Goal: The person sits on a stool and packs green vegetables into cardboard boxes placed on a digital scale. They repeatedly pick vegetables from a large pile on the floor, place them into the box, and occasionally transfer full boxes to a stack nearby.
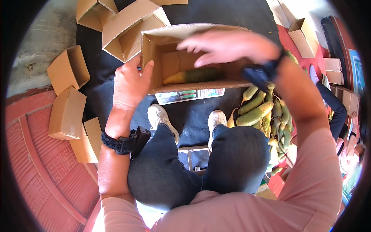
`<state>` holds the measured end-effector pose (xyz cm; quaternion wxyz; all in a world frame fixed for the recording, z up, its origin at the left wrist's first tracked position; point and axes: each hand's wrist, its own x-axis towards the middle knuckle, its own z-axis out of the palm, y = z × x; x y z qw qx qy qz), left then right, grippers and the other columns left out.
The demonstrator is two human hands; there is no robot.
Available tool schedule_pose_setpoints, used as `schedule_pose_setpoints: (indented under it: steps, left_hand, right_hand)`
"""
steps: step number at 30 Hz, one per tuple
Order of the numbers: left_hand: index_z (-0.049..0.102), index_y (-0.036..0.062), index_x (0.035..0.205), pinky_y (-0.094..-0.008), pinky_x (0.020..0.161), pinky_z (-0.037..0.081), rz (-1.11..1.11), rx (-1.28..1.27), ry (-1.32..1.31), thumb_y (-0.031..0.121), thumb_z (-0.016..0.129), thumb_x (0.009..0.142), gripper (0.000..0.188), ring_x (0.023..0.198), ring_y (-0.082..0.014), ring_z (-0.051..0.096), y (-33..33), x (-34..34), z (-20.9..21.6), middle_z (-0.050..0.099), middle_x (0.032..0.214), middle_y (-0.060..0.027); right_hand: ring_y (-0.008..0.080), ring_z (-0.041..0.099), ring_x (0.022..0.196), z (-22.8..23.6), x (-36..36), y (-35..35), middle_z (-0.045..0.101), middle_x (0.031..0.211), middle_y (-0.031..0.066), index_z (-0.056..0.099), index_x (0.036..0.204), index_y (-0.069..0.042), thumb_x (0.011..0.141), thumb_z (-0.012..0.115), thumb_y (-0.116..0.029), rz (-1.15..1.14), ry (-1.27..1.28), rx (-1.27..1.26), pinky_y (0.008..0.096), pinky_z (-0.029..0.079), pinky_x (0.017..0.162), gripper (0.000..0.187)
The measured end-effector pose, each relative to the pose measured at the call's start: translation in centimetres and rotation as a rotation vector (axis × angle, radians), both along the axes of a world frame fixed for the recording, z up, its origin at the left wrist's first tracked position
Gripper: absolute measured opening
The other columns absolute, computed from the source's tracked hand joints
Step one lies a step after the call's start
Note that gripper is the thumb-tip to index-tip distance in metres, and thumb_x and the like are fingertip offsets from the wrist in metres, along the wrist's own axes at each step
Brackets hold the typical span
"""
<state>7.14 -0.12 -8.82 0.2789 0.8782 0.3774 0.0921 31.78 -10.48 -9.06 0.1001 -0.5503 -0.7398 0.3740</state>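
An open cardboard box point(216, 84) sits in front of me on a digital scale point(189, 95), whose panel shows below the box's near side. Inside lies one green radish point(199, 75) with a yellowish tip pointing left. My left hand point(131, 81) grips the box's left wall, thumb inside and fingers around the outer face. Over the box hovers my right hand point(228, 47), somewhat blurred, its fingers stretched out to the left with nothing in them. It is above the radish and apart from it.
A heap of green radishes point(255, 114) lies right of my knees. Empty cardboard boxes stand far left, including a large one point(133, 34), and along the left side, such as this box point(69, 69). Another box point(303, 36) is far right. A person's dark-trousered leg point(333, 104) shows at right.
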Motion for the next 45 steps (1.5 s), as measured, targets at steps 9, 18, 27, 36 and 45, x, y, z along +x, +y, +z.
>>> schedule_pose_setpoints:
  steps: [9, 18, 27, 36, 45]
  left_hand:
    - [0.060, -0.0031, 0.114, -0.0329, 0.075, 0.053, 0.031, -0.096, -0.019, 0.026, 0.062, 0.086, 0.040, 0.084, -0.0257, 0.069, 0.0, 0.6, 1.0, 0.068, 0.093, -0.0185]
    - [0.055, -0.0020, 0.123, -0.0298, 0.075, 0.053, 0.125, -0.156, -0.073, 0.022, 0.063, 0.088, 0.043, 0.084, -0.0185, 0.068, 0.5, -0.1, 0.6, 0.068, 0.102, -0.0157]
    - [0.056, -0.0016, 0.123, -0.0304, 0.077, 0.053, 0.050, -0.127, -0.147, 0.022, 0.064, 0.086, 0.044, 0.087, -0.0209, 0.068, 0.1, 0.4, 0.1, 0.067, 0.103, -0.0171]
    - [0.057, -0.0037, 0.120, -0.0302, 0.074, 0.053, 0.048, -0.146, -0.053, 0.027, 0.063, 0.087, 0.045, 0.084, -0.0198, 0.068, 0.0, -0.4, 1.1, 0.068, 0.097, -0.0163]
    - [0.062, -0.0036, 0.111, -0.0322, 0.077, 0.053, -0.007, -0.081, -0.037, 0.020, 0.062, 0.085, 0.035, 0.083, -0.0258, 0.069, -0.1, -0.5, 1.3, 0.068, 0.089, -0.0196]
  right_hand:
    - [0.0187, 0.060, 0.077, -9.5, 9.7, -27.4, 0.061, 0.093, 0.0120, 0.052, 0.120, 0.000, 0.086, 0.058, -0.021, -1.682, 0.182, 0.197, 0.0316, 0.050, 0.080, 0.040]
    - [0.0361, 0.030, 0.132, -19.2, -3.0, -34.3, 0.037, 0.137, 0.0167, 0.041, 0.132, -0.008, 0.064, 0.070, -0.027, -0.450, -0.723, -0.756, 0.0508, 0.022, 0.109, 0.076]
    - [0.0251, 0.046, 0.110, -20.3, -3.3, -35.5, 0.049, 0.116, 0.0069, 0.049, 0.119, -0.011, 0.061, 0.071, -0.017, -0.023, -0.831, -0.286, 0.0407, 0.040, 0.089, 0.062]
    - [0.0259, 0.058, 0.104, -9.5, 4.8, -37.4, 0.059, 0.114, 0.0125, 0.048, 0.123, -0.003, 0.061, 0.086, -0.022, -1.500, 0.149, 0.020, 0.0362, 0.047, 0.092, 0.075]
    - [0.0233, 0.051, 0.111, 16.8, 4.7, -22.5, 0.052, 0.120, 0.0114, 0.044, 0.126, 0.000, 0.074, 0.074, -0.031, -1.057, 0.406, 0.531, 0.0385, 0.041, 0.097, 0.067]
